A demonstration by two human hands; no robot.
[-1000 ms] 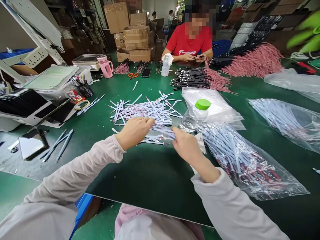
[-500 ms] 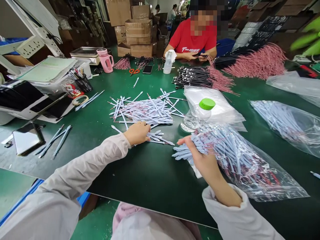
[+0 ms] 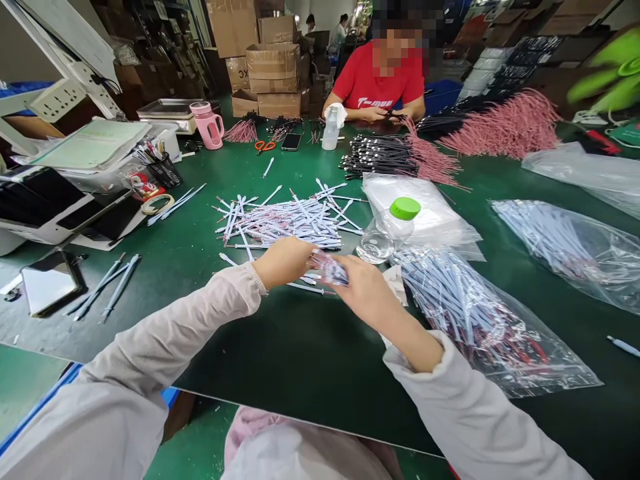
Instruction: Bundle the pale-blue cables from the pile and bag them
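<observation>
My left hand [image 3: 284, 261] and my right hand [image 3: 369, 291] meet over the front of the table. Between them is a small bundle of light-blue sleeved wires [image 3: 332, 269] with reddish ends, slightly blurred. My right fingers are wrapped round one side of it; my left fingers close on the other end, their tips partly hidden. Under and behind the hands lie a few loose sleeved wires [image 3: 306, 288]. A larger heap of sleeved wires [image 3: 290, 220] spreads just beyond. To the right of my right hand, a clear plastic bag [image 3: 560, 373] is filled with more of them, its mouth toward me.
A clear jar with a green lid [image 3: 405, 209] stands beside flat plastic bags [image 3: 425, 200]. Another filled bag [image 3: 565, 247] lies far right. Across the table a person in red [image 3: 375, 83] handles black wires. A pink mug [image 3: 207, 125], scissors [image 3: 265, 147] and a phone [image 3: 53, 283] also lie about.
My right hand has moved left from the mouth of the filled bag to meet my left hand. My left hand has lifted from the loose wires, and a bundle now shows between both hands.
</observation>
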